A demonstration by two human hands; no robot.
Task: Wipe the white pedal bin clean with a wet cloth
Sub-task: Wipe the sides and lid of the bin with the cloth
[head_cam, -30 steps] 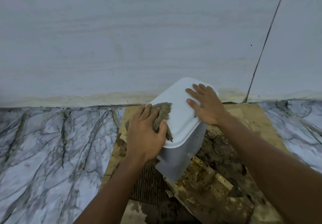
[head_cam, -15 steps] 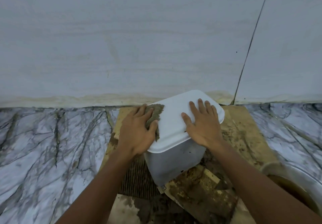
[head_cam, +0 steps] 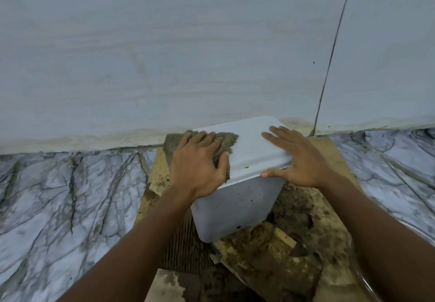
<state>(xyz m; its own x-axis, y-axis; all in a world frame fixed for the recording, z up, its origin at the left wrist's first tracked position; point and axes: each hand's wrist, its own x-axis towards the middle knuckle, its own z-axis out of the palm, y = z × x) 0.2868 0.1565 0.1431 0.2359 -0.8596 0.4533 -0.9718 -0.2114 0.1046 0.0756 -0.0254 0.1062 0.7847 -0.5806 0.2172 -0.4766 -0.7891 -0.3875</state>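
While left hand (head_cam: 197,163) presses cloth (head_cam: 226,145) flat onto white pedal bin (head_cam: 235,205) lid, right hand (head_cam: 297,159) spread flat at right edge

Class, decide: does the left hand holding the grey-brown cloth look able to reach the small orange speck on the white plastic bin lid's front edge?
Probably yes. The left hand presses the grey-brown cloth on the white bin lid near the orange speck; only bare lid lies between them.

Wall (head_cam: 164,54): pale, stained along its base.
Floor (head_cam: 58,196): veined marble.
Board (head_cam: 282,268): soiled, lying on the floor.
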